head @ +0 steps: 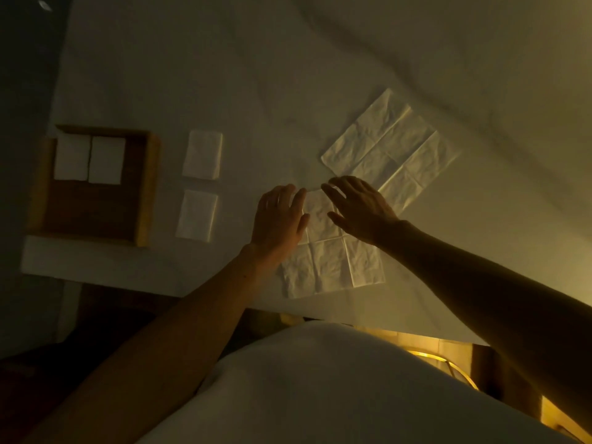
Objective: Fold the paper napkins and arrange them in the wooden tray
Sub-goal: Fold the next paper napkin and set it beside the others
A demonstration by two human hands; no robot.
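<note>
Head view: both hands seem to rest on the far half of the near napkin (333, 264), likely flattening it for a fold. The left hand (278, 216) and right hand (360, 208) are spread, fingers straight, gripping nothing. Two folded napkins (89, 160) lie in the wooden tray (147, 187) (two spare folded ones (202, 155) wait beside it). The far napkin (390, 145) lies open beyond.

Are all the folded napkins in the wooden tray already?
No: a folded pair lies in the wooden tray, but two other folded napkins lie on the tablecloth beside it.
</note>
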